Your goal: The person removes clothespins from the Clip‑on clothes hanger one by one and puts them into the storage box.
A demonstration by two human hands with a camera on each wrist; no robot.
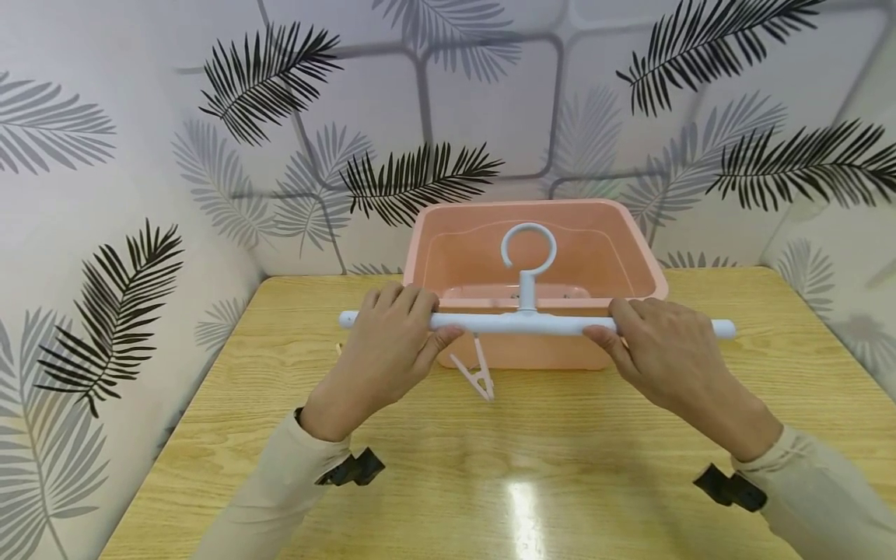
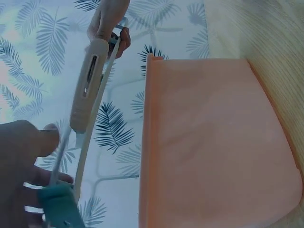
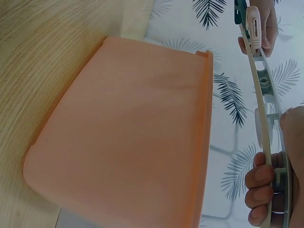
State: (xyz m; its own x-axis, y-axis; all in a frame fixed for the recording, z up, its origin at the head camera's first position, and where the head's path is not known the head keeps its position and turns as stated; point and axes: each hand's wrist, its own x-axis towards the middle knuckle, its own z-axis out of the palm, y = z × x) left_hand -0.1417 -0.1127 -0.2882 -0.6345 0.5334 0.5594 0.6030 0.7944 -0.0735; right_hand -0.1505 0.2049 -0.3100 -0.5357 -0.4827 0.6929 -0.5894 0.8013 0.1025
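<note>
Both hands hold a pale blue clip hanger [image 1: 483,322] level in front of a pink basin [image 1: 532,354]. Its ring-shaped hook [image 1: 552,250] points up from the middle of the bar. The left hand [image 1: 388,338] grips the bar near its left end, thumb below it. Toward the other end, the right hand [image 1: 668,350] has its fingers over the bar and its thumb beneath. A pale pink clip [image 1: 481,379] hangs under the bar. In the left wrist view, a teal clip [image 2: 61,204] is beside the left fingers. The right fingers [image 3: 260,194] curl round the hanger in the right wrist view.
The basin stands at the back of a wood-grain table [image 1: 434,467], close to a wall [image 1: 483,117] with a feather pattern. Small items in the basin are mostly hidden. Black camera mounts [image 1: 353,468] sit on both wrists.
</note>
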